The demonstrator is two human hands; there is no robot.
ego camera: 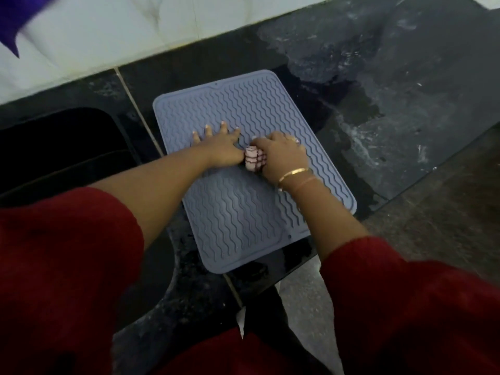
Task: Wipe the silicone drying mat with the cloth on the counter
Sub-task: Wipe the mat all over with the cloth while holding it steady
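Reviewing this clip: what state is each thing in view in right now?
mat: flat on the counter, ridges up, both hands on it.
left hand: spread flat, pressing the mat.
right hand: curled round the cloth.
cloth: bunched, pressed on the mat.
counter: streaked with pale smears right of the mat.
sink: dark, inside cannot be told.

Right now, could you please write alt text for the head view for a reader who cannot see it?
A person's right hand grips a bunched cloth on a grey ribbed silicone mat on a dark counter, while the left hand lies flat beside it.
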